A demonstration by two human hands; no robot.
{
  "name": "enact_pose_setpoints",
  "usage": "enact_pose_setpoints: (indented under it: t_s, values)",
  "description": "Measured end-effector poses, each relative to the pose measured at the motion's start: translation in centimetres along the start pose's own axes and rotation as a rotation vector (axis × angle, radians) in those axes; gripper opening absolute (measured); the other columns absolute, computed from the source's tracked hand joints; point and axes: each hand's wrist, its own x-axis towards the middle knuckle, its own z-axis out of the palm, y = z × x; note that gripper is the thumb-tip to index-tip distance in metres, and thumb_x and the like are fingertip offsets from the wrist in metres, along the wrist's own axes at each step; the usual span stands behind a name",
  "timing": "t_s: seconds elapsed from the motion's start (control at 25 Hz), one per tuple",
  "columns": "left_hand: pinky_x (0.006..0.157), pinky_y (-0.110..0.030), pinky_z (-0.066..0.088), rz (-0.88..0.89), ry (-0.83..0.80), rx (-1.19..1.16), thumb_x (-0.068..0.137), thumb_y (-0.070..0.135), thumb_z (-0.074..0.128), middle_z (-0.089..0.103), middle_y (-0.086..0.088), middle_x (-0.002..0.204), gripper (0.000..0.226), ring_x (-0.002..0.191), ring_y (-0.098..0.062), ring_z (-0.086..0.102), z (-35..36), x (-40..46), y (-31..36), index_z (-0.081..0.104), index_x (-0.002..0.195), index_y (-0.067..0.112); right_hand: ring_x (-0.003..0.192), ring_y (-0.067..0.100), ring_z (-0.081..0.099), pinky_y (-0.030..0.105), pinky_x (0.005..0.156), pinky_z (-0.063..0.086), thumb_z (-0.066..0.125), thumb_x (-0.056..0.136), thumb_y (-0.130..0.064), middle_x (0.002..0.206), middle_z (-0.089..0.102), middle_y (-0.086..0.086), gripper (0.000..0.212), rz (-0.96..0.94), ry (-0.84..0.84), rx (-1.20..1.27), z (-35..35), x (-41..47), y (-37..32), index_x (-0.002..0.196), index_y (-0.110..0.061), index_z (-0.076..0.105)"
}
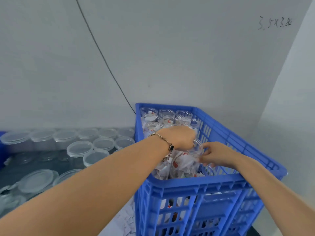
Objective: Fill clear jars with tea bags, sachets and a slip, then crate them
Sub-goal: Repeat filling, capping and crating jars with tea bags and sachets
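Gripping a clear round plastic jar (190, 157) from both sides, I have my left hand (180, 137) curled over its open rim from above and my right hand (215, 155) pinching its right wall with thumb and fingers, so both are closed on it. The jar sits inside the blue slatted plastic crate (196, 188), near the front, and is packed with white paper tea bags and sachets (179, 163) carrying small red marks; I cannot read any print on them, and I cannot pick out a slip among them. Beyond my grip, toward the far end of the crate, more clear open-topped jars (167, 114) stand upright in rows, touching one another, each holding the same white paper contents with red flecks. Through the slats below my grip, further white and red packets show lower in the crate. A thin metal chain bracelet with a dark charm (166, 142) circles my left wrist. Left of my grip, outside the crate, a crowd of clear jars capped with translucent round lids (80, 148) stands close together on a dark surface. Up and to the right of my grip, faint handwriting (275, 23) on the pale grey wall (187, 57) seems to read "3.5×3.8". A thin dark cable (102, 55) runs diagonally down that wall to behind the crate's far left corner.
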Motion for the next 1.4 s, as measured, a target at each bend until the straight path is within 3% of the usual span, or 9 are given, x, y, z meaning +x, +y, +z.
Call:
enact_pose_setpoints:
  t_s: [0.12, 0.28, 0.48, 0.6, 0.68, 0.88, 1.04, 1.2, 1.4]
  values:
    - [0.079, -0.034, 0.045, -0.03, 0.172, 0.038, 0.096, 0.015, 0.043, 0.065, -0.007, 0.118, 0.03, 0.107, -0.027, 0.059, -1.4, -3.6, -1.5, 0.069, 0.112, 0.018, 0.08, 0.016, 0.066, 0.03, 0.077, 0.054, 0.068, 0.079, -0.017, 0.084, 0.071, 0.0, 0.018, 0.037, 0.073, -0.04, -0.3, 0.0, 0.5, 0.095, -0.023, 0.065]
    - [0.075, -0.031, 0.045, -0.232, 0.426, -0.004, 0.091, 0.018, 0.046, 0.065, -0.003, 0.093, 0.021, 0.095, -0.029, 0.059, -2.4, -11.6, -8.6, 0.064, 0.082, 0.013, 0.083, 0.022, 0.062, 0.035, 0.084, 0.05, 0.066, 0.075, 0.001, 0.082, 0.068, 0.002, 0.031, 0.124, 0.209, -0.097, -0.6, 1.5, 2.4, 0.102, -0.014, 0.068]
    - [0.077, -0.029, 0.044, -0.762, 0.132, 0.077, 0.093, 0.016, 0.043, 0.067, -0.014, 0.107, 0.027, 0.094, -0.029, 0.061, 0.3, -26.3, -19.5, 0.068, 0.099, 0.008, 0.074, 0.029, 0.064, 0.029, 0.066, 0.053, 0.067, 0.079, -0.005, 0.08, 0.069, 0.01, 0.018, 0.111, 0.419, -0.138, -2.0, 2.7, 1.3, 0.081, -0.023, 0.072]
    - [0.088, -0.038, 0.047, -0.948, 0.076, 0.046, 0.092, 0.011, 0.042, 0.063, -0.016, 0.112, 0.027, 0.102, -0.032, 0.057, 1.4, -32.6, -23.7, 0.068, 0.099, 0.005, 0.068, 0.009, 0.062, 0.016, 0.07, 0.045, 0.062, 0.084, -0.01, 0.08, 0.071, 0.011, 0.032, -0.041, 0.563, -0.042, -3.9, 3.8, -5.5, 0.064, -0.034, 0.057]
    - [0.089, -0.042, 0.046, -1.016, 0.101, 0.021, 0.09, 0.01, 0.042, 0.059, -0.02, 0.112, 0.021, 0.101, -0.034, 0.055, 1.8, -34.4, -25.5, 0.063, 0.089, 0.005, 0.053, 0.0, 0.062, 0.017, 0.054, 0.047, 0.061, 0.085, -0.007, 0.073, 0.071, 0.0, 0.028, -0.221, 0.566, 0.109, -2.3, 3.9, -12.8, 0.071, -0.03, 0.06]
    - [0.095, -0.042, 0.046, -0.952, 0.106, 0.007, 0.09, 0.015, 0.046, 0.06, -0.018, 0.122, 0.03, 0.113, -0.036, 0.055, 3.7, -31.0, -26.6, 0.063, 0.112, 0.005, 0.08, 0.02, 0.066, 0.031, 0.079, 0.051, 0.06, 0.081, -0.009, 0.078, 0.072, 0.001, 0.013, -0.399, 0.199, 0.027, 10.0, 4.5, -27.6, 0.08, -0.015, 0.072]
    - [0.1, -0.044, 0.043, -0.786, -0.167, -0.085, 0.09, 0.03, 0.055, 0.057, -0.016, 0.129, 0.039, 0.12, -0.035, 0.05, 8.9, -25.7, -26.9, 0.059, 0.121, 0.007, 0.074, 0.021, 0.052, 0.023, 0.061, 0.039, 0.049, 0.083, -0.006, 0.071, 0.058, 0.003, 0.021, -0.332, -0.062, -0.318, 19.4, 7.9, -30.0, 0.069, -0.012, 0.064]
    - [0.107, -0.041, 0.031, -0.784, -0.094, -0.233, 0.09, 0.043, 0.059, 0.04, -0.021, 0.14, 0.067, 0.132, -0.035, 0.033, 12.8, -22.4, -28.6, 0.039, 0.138, -0.001, 0.076, 0.028, 0.051, 0.026, 0.055, 0.036, 0.047, 0.084, -0.004, 0.066, 0.05, 0.005, 0.022, -0.214, -0.036, -0.26, 23.4, 11.6, -29.4, 0.065, -0.013, 0.052]
    - [0.113, -0.042, 0.028, -0.844, 0.153, -0.651, 0.077, 0.044, 0.076, 0.014, -0.02, 0.156, 0.121, 0.143, -0.035, 0.02, 15.2, -20.7, -30.4, -0.012, 0.151, 0.005, 0.107, 0.029, 0.058, 0.037, 0.09, 0.046, 0.049, 0.089, -0.009, 0.116, 0.062, 0.011, 0.026, -0.225, 0.038, -0.216, 24.8, 14.0, -28.8, 0.112, -0.007, 0.062]
